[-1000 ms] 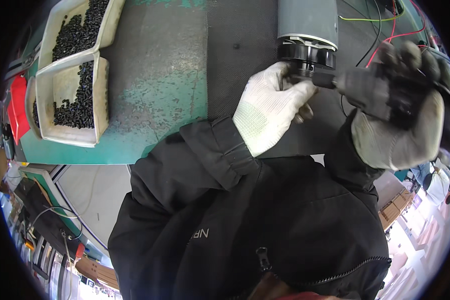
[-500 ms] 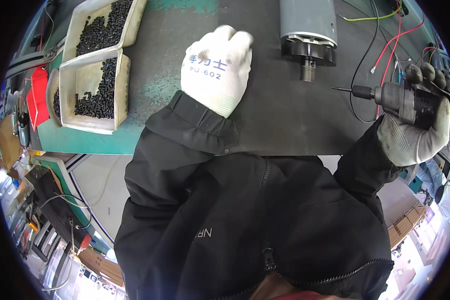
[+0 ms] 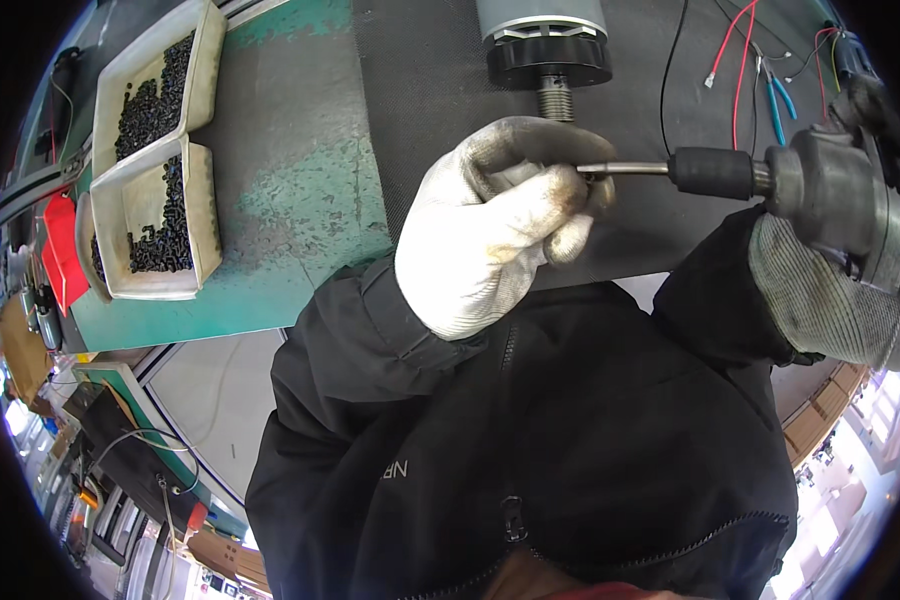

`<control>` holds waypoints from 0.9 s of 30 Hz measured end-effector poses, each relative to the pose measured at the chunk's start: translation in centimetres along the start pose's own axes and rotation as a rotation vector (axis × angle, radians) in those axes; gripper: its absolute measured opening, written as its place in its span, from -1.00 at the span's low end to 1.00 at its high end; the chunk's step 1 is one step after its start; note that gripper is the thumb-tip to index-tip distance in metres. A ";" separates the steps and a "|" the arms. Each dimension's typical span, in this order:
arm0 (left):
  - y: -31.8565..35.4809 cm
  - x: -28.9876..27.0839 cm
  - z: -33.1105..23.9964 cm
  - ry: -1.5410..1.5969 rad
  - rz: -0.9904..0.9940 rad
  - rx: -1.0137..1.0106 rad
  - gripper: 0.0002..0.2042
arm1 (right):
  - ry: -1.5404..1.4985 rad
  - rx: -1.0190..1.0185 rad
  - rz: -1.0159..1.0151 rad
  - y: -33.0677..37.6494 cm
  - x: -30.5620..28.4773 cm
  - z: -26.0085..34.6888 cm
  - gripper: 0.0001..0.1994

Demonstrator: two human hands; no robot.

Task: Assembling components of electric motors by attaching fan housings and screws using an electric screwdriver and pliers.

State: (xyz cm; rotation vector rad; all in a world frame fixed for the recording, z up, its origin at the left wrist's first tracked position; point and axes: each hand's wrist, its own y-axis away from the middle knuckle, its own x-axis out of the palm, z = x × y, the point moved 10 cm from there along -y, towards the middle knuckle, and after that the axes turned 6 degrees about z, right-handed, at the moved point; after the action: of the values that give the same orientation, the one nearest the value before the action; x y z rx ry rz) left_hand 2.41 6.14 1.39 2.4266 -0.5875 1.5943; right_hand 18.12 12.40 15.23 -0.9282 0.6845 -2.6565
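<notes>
My left hand [image 3: 490, 235], in a white glove with soiled fingertips, is closed in a pinch at the tip of a steel driver bit [image 3: 630, 168]. Something small and dark shows there between thumb and fingers, too hidden to name. The bit points left from a grey power screwdriver [image 3: 835, 190] with a black sleeve. My gloved right hand [image 3: 820, 290] grips that screwdriver at the right; its body covers most of the fingers. Just beyond my left hand lies a grey cylindrical motor [image 3: 542, 14] with a black collar and a threaded shaft [image 3: 556, 100] toward me.
Two pale trays, a far one [image 3: 205, 75] and a near one [image 3: 206, 220], hold many small black parts on the left. A red bin [image 3: 62, 250] is beside them. Blue-handled pliers [image 3: 773, 105] and red wires [image 3: 740, 85] lie at the back right.
My left hand has moved right and turned, from back-up over the bench to pinching at the bit tip. The screwdriver has come closer. The view has shifted, so the motor appears further left.
</notes>
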 end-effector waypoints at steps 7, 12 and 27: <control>0.5 -1.1 0.4 -0.008 -0.209 0.014 -0.71 | -0.012 -0.008 0.007 0.2 -0.1 0.4 -0.64; 1.2 -1.0 -0.6 -0.293 -0.291 -0.045 -0.72 | 0.007 0.003 0.002 -0.2 -0.5 -0.1 -0.65; 1.5 -0.9 3.8 0.092 -0.116 -0.306 -0.59 | 0.111 -0.004 0.029 -0.9 0.4 -0.9 -0.64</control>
State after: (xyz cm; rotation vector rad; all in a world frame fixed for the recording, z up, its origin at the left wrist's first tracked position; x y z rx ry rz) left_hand 4.66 3.57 -1.09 2.1144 -0.6120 1.4424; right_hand 17.15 13.33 15.23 -0.7698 0.7227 -2.6981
